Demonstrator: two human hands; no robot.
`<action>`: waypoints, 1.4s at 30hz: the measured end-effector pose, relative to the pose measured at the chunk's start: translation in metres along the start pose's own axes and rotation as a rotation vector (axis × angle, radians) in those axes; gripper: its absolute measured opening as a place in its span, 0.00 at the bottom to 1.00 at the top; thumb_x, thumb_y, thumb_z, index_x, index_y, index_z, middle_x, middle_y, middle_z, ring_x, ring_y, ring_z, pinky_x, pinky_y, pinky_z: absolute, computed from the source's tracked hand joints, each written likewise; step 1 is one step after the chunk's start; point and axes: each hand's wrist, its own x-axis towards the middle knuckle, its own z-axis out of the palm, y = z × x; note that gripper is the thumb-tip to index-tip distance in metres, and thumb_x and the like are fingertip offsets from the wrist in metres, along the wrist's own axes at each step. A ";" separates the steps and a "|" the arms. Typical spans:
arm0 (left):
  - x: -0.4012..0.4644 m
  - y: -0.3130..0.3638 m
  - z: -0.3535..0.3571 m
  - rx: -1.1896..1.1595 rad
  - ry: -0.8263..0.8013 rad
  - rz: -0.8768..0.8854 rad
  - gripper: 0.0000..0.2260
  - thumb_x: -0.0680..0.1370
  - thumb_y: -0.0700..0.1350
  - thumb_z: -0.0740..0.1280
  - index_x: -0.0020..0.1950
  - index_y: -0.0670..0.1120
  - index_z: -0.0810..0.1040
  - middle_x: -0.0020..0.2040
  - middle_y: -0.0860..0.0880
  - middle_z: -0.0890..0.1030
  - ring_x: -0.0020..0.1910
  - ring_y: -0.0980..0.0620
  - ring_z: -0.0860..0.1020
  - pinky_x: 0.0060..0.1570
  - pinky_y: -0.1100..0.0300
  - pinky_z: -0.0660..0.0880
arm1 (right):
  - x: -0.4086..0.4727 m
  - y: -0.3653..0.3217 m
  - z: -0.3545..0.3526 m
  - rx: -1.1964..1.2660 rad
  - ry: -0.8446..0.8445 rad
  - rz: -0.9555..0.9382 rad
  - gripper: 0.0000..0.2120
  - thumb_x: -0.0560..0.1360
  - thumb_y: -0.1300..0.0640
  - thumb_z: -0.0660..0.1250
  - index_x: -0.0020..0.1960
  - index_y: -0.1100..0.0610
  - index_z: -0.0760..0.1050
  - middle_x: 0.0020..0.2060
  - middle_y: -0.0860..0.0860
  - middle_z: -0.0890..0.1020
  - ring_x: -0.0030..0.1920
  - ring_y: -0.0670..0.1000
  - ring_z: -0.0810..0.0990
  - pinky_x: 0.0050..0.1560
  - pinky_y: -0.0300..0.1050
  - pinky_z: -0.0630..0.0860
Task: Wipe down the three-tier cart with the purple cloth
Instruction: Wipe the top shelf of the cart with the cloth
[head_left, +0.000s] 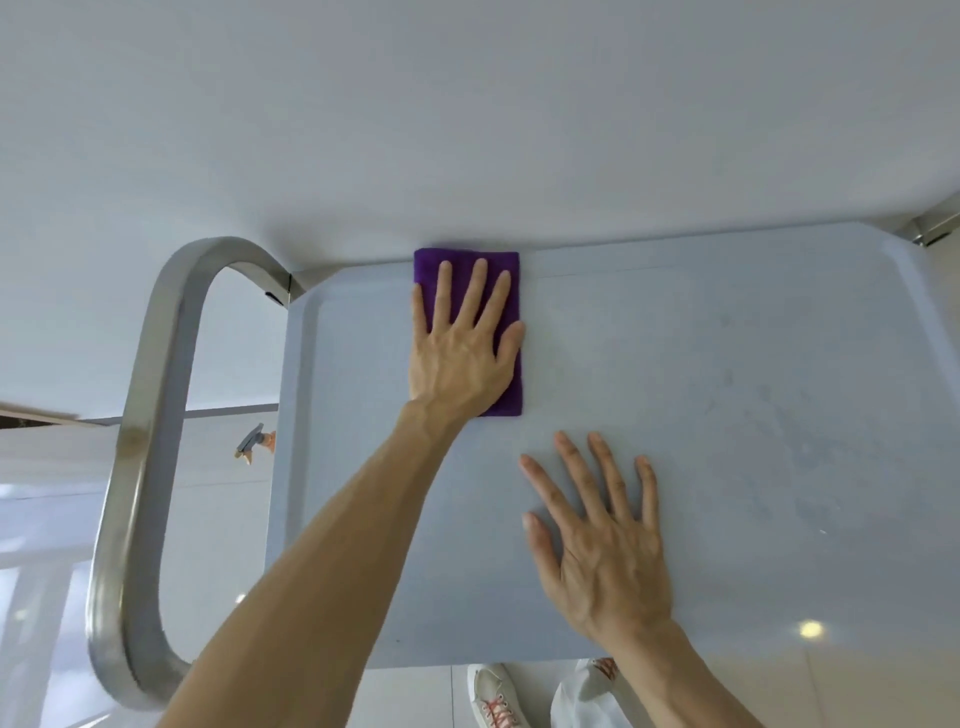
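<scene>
fingers (475, 291) of the left hand (462, 353) lie spread and flat on the purple cloth (506, 270) at the far edge of the cart's top tier (753, 389), the right hand (602, 551) rests spread beside it, and i judge the lower tiers, not visible, remain to do.

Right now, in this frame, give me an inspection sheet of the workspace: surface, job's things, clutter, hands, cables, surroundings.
Surface: cart top shelf, pale grey, faint smudges toward the right.
Job's things: purple cloth, folded, flat against the shelf's far edge.
Clutter: nothing seen on the shelf.
Hands: left hand flat on the cloth, fingers straight; right hand flat on the bare shelf, fingers spread.
Cables: nothing seen.
Surroundings: metal handle at the cart's left end; spray bottle beyond it, partly hidden; white wall behind; glossy floor; shoes below the near edge.
</scene>
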 end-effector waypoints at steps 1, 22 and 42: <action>-0.005 0.013 0.003 0.016 0.012 0.067 0.26 0.82 0.60 0.48 0.79 0.54 0.58 0.80 0.51 0.58 0.80 0.42 0.50 0.76 0.40 0.45 | -0.001 0.000 0.000 0.001 -0.004 0.001 0.26 0.80 0.39 0.54 0.77 0.40 0.58 0.79 0.47 0.57 0.79 0.55 0.54 0.75 0.67 0.51; -0.017 0.018 0.012 0.029 0.072 0.029 0.26 0.81 0.60 0.50 0.79 0.56 0.59 0.79 0.52 0.60 0.79 0.45 0.52 0.76 0.42 0.50 | 0.014 0.125 -0.019 -0.145 -0.015 0.089 0.30 0.80 0.35 0.47 0.79 0.45 0.57 0.79 0.50 0.57 0.79 0.55 0.54 0.73 0.70 0.50; -0.084 0.062 0.019 0.001 0.016 0.312 0.25 0.83 0.58 0.52 0.80 0.54 0.57 0.80 0.53 0.58 0.80 0.43 0.51 0.74 0.37 0.52 | 0.015 0.127 -0.019 -0.162 -0.011 0.104 0.30 0.80 0.34 0.48 0.79 0.43 0.54 0.80 0.47 0.54 0.79 0.53 0.53 0.74 0.69 0.50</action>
